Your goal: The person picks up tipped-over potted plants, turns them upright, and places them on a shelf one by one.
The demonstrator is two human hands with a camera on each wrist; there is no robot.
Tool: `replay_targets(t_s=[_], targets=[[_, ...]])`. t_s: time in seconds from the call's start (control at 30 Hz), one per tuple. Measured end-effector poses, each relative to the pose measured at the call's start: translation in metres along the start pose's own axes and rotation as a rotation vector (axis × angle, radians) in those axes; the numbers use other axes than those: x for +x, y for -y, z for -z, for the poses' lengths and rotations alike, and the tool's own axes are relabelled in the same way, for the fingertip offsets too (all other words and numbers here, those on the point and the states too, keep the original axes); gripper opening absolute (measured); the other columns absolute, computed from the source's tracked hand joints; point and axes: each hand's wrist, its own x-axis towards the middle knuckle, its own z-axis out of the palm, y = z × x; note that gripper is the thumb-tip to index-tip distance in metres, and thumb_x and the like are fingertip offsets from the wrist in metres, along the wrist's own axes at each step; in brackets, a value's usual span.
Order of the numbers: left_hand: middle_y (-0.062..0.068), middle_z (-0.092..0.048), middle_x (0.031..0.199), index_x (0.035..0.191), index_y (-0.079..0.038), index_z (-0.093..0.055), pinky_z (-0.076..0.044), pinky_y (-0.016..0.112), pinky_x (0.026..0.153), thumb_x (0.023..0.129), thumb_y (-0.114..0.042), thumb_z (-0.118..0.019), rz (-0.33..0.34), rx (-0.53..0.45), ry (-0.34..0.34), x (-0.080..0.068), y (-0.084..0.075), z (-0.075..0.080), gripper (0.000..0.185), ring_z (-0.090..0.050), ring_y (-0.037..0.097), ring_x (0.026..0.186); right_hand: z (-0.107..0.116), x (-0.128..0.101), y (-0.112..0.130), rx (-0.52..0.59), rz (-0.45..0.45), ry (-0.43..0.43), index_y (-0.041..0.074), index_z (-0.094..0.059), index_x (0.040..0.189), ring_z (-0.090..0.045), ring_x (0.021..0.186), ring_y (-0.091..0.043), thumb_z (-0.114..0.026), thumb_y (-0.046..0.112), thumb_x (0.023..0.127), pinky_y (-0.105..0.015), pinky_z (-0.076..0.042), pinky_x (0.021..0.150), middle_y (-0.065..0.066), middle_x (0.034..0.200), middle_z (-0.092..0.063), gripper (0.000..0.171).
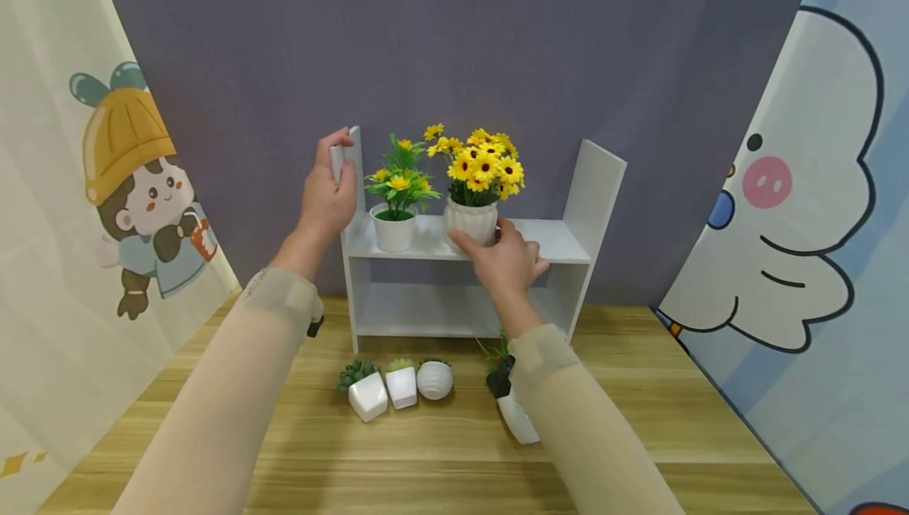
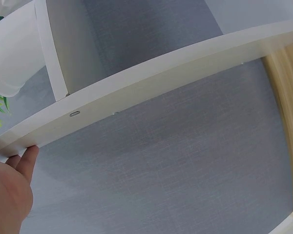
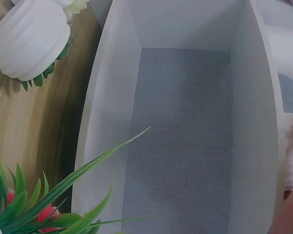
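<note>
A white two-tier shelf [image 1: 599, 195] stands on the wooden table. My left hand [image 1: 328, 195] grips the upper part of its left side panel, thumb in front; in the left wrist view fingertips [image 2: 28, 163] touch the panel's outer face. On the upper board, my right hand [image 1: 507, 261] holds a white ribbed flowerpot [image 1: 472, 220] with yellow daisy-like flowers, thumb at its front and fingers at its right side. Left of it on the same board is a smaller white pot [image 1: 394, 233] of green leaves and yellow-orange flowers. The right wrist view shows only part of the right hand.
Three small white potted succulents lie in front of the shelf: an angular pot [image 1: 368, 397], a square pot [image 1: 402, 387] and a round ribbed pot [image 1: 435, 381]. A tipped white pot [image 1: 518, 419] with grassy leaves lies partly under my right forearm. A grey curtain [image 1: 454, 42] hangs behind.
</note>
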Motion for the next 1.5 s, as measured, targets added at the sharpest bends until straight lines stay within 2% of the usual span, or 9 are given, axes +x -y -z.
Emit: replay_targets(t_s=[0.33,0.6,0.87,0.93,1.07,1.17,1.3,1.4,1.5], targets=[[0.015,-0.063,0.155,0.153,-0.017,-0.047,-0.034,0.030,0.053,0.115,-0.019,-0.042,-0.010,-0.012,-0.002,0.000,0.000,0.000,0.038,-0.034,0.006,0.052,0.000,0.000,0.000,-0.005,0.011,0.011,0.022,-0.061,0.153,-0.049,0.122,-0.040,-0.074,0.087,0.081,-0.065,-0.020,0.109,-0.006,0.145,-0.070,0.098],[0.002,-0.050,0.171,0.153,-0.017,-0.046,-0.034,0.031,0.057,0.116,-0.022,-0.040,-0.002,0.008,0.002,0.001,0.002,-0.001,0.038,-0.036,0.011,0.057,0.011,-0.002,0.000,-0.055,0.013,0.085,0.014,-0.053,0.157,-0.047,0.135,-0.045,-0.077,0.082,0.082,-0.067,-0.024,0.114,-0.015,0.148,-0.061,0.104],[0.005,-0.051,0.170,0.153,-0.018,-0.045,-0.035,0.030,0.056,0.116,-0.026,-0.038,-0.009,0.028,0.012,0.001,0.003,0.000,0.039,-0.037,0.012,0.057,0.038,-0.014,-0.007,0.079,0.057,0.179,0.008,-0.046,0.161,-0.041,0.147,-0.043,-0.080,0.068,0.090,-0.065,-0.023,0.127,-0.017,0.158,-0.053,0.100],[0.014,-0.061,0.158,0.154,-0.017,-0.045,-0.036,0.031,0.056,0.116,-0.025,-0.039,-0.016,0.029,0.012,0.002,0.003,0.001,0.040,-0.039,0.013,0.057,0.046,-0.019,-0.012,0.100,0.063,0.193,0.008,-0.046,0.161,-0.042,0.147,-0.041,-0.080,0.066,0.091,-0.064,-0.026,0.127,-0.016,0.158,-0.053,0.097],[0.017,-0.064,0.152,0.156,-0.017,-0.044,-0.039,0.033,0.060,0.115,-0.025,-0.039,-0.022,0.026,0.014,0.003,0.004,0.001,0.042,-0.043,0.015,0.061,0.061,-0.029,-0.023,0.110,0.065,0.233,0.010,-0.045,0.162,-0.047,0.143,-0.040,-0.081,0.065,0.091,-0.061,-0.037,0.121,-0.014,0.159,-0.052,0.096],[0.011,-0.056,0.164,0.158,-0.019,-0.043,-0.041,0.034,0.063,0.115,-0.026,-0.038,-0.018,0.028,0.020,0.003,0.004,0.001,0.044,-0.045,0.018,0.066,0.073,-0.036,-0.034,0.104,0.062,0.275,0.011,-0.044,0.163,-0.051,0.139,-0.041,-0.080,0.067,0.092,-0.059,-0.046,0.114,-0.014,0.161,-0.051,0.097],[0.012,-0.057,0.163,0.160,-0.021,-0.040,-0.041,0.034,0.065,0.116,-0.026,-0.038,-0.019,0.036,0.020,0.002,0.003,0.001,0.045,-0.046,0.019,0.068,0.088,-0.045,-0.048,0.099,0.062,0.322,0.010,-0.044,0.163,-0.052,0.141,-0.042,-0.079,0.067,0.093,-0.058,-0.048,0.115,-0.015,0.163,-0.051,0.097],[0.016,-0.065,0.151,0.159,-0.022,-0.040,-0.038,0.034,0.062,0.116,-0.026,-0.039,-0.029,0.046,0.003,0.002,0.004,0.001,0.044,-0.043,0.015,0.062,0.096,-0.050,-0.060,0.074,0.063,0.339,0.009,-0.044,0.162,-0.054,0.141,-0.041,-0.078,0.066,0.094,-0.058,-0.048,0.115,-0.016,0.163,-0.051,0.095],[0.013,-0.071,0.110,0.158,-0.021,-0.039,-0.035,0.033,0.057,0.116,-0.026,-0.039,-0.034,0.060,-0.007,0.001,0.004,-0.001,0.042,-0.037,0.011,0.056,0.103,-0.056,-0.071,0.042,0.052,0.359,0.009,-0.044,0.162,-0.054,0.139,-0.040,-0.078,0.063,0.096,-0.058,-0.049,0.112,-0.017,0.162,-0.053,0.092]])
